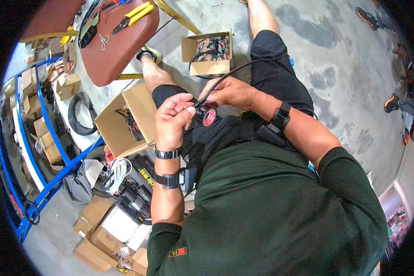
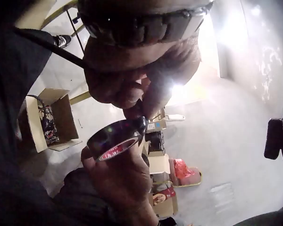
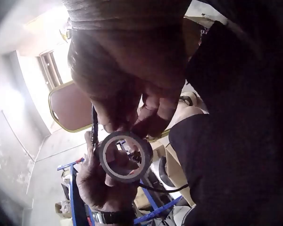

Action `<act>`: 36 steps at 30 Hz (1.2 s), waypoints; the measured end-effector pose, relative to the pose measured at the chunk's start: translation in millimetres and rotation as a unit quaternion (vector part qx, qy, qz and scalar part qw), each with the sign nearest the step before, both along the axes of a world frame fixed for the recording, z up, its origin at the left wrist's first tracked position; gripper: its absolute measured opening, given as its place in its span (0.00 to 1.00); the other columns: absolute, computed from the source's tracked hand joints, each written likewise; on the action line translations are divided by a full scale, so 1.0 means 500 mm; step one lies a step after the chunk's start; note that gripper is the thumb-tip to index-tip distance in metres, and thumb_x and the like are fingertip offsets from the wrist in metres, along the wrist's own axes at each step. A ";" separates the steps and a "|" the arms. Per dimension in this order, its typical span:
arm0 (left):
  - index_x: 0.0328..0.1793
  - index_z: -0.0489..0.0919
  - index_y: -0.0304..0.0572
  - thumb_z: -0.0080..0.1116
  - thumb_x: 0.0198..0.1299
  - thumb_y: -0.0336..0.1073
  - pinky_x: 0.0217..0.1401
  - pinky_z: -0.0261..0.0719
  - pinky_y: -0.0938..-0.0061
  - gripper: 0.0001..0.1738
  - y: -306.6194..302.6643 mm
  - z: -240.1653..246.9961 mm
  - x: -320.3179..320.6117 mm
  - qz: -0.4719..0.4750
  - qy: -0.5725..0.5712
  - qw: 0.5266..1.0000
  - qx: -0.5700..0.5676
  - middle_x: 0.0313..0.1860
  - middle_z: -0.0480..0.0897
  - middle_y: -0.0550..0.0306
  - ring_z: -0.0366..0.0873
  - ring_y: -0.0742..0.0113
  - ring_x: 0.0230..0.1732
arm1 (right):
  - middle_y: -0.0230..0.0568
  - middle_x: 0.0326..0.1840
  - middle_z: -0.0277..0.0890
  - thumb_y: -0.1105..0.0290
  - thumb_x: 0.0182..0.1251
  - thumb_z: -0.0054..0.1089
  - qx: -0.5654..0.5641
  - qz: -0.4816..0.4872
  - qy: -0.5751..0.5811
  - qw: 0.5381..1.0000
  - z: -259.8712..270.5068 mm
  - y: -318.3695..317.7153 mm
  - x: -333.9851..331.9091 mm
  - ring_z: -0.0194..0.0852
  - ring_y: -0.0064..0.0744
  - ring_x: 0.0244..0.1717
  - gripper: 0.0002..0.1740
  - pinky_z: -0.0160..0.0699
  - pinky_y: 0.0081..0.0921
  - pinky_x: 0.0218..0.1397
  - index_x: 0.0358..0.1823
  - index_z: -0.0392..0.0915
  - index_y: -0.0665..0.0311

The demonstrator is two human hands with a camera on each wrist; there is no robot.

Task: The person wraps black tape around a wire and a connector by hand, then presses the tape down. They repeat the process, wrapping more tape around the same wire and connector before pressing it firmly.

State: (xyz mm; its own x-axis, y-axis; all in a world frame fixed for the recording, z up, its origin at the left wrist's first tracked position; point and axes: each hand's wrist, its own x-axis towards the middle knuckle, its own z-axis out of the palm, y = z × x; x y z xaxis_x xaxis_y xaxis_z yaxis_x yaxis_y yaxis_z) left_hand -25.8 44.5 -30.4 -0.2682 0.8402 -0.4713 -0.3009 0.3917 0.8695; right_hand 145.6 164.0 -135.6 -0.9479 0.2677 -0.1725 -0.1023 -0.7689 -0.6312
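Observation:
Thumb and fingertips of my left hand pinch a black cable near its joined end, in front of my lap. Close beside it, my right hand has its fingers curled at a roll of black electrical tape. The tape's round label is red in the head view. In the left wrist view the roll is tilted beside the right hand's fingers, right below the left fingertips. From the right wrist, the ring of tape hangs under the right fingertips, overlapping the left hand.
A small carton of leads sits on the floor ahead, and a larger open carton stands left of my legs. Pliers and small scissors lie on a brown chair seat. Blue shelving holds boxes at far left.

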 end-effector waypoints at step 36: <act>0.63 0.76 0.32 0.56 0.55 0.20 0.23 0.67 0.84 0.25 -0.027 0.032 -0.017 0.016 -0.076 0.996 0.034 0.41 0.86 0.50 0.72 0.77 0.23 | 0.43 0.41 0.81 0.76 0.58 0.66 0.566 0.079 -0.005 0.821 0.228 0.024 0.050 0.83 0.43 0.41 0.17 0.81 0.36 0.44 0.50 0.79 0.61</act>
State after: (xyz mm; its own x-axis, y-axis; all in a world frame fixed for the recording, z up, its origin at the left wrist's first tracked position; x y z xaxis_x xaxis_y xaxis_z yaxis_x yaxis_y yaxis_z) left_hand -34.3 30.9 -14.4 -0.2256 0.8635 -0.4511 -0.4424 0.3218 0.8371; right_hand 170.6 176.1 -21.5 -0.9862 0.1356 0.0947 -0.0490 0.3074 -0.9503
